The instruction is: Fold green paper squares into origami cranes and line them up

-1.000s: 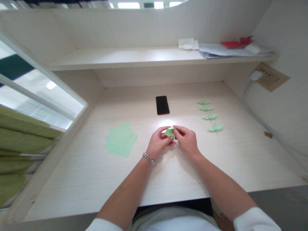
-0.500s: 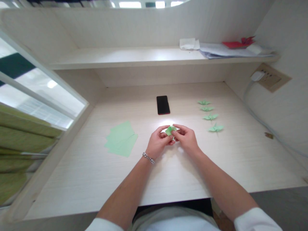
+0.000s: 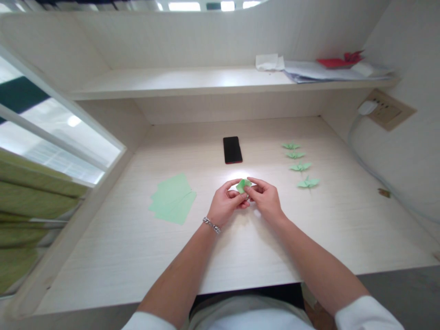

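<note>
Stretching to its near edge, the desk [image 3: 244, 261] leaves open room around the fanned green sheets [image 3: 173, 198] at left and the four folded birds [image 3: 300, 167] at right. Between them, left hand [image 3: 225, 202] and right hand [image 3: 266, 199] pinch a small green paper [image 3: 243, 184], fingertips partly hiding its folds.
</note>
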A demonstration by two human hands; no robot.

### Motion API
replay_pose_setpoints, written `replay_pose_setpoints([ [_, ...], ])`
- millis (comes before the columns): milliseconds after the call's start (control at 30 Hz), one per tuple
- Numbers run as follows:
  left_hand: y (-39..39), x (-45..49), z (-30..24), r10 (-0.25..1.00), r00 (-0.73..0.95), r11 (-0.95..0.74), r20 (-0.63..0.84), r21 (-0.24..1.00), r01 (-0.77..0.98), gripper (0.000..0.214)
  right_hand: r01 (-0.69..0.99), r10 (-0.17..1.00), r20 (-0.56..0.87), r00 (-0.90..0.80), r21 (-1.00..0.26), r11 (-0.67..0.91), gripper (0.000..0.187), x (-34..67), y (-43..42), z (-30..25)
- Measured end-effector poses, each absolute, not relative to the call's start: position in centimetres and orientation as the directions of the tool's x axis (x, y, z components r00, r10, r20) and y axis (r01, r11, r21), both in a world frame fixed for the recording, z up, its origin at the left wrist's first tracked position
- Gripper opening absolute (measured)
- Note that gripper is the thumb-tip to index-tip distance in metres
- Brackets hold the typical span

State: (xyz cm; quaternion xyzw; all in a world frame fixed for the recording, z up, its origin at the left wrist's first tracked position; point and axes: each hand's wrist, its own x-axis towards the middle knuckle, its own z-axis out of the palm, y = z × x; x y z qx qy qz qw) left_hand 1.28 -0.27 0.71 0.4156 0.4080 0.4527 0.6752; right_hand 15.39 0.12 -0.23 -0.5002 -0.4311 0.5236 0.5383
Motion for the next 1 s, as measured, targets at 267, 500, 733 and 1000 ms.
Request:
replay_pose_setpoints([
  [267, -0.27, 1.31, 0.88, 0.946, 0.251, 0.276, -0.207, 0.919, -0.283, 0.069, -0.118, 0.993, -0.059, 0.101, -0.992, -0.047, 0.057, 15.14, -0.02, -0.19],
  [500, -0.20, 1.31, 1.41, 0.936, 0.269, 0.298, -0.227, 0.918, -0.261, 0.059, -0.094, 0.994, -0.058, 0.095, -0.994, -0.049, 0.054, 15.11, -0.19, -0.17],
  [733, -0.31, 1.25, 1.51, 0.935, 0.266, 0.306, -0.236, 0.916, -0.261, 0.062, -0.079, 0.993, -0.065, 0.104, -0.995, -0.056, 0.055, 15.11, -0.28, 0.10],
  [1000, -0.26, 1.29, 1.59, 0.932, 0.276, 0.312, -0.237, 0.910, -0.273, 0.062, -0.081, 0.992, -0.061, 0.107, -0.995, -0.053, 0.055, 15.21, -0.22, 0.22],
])
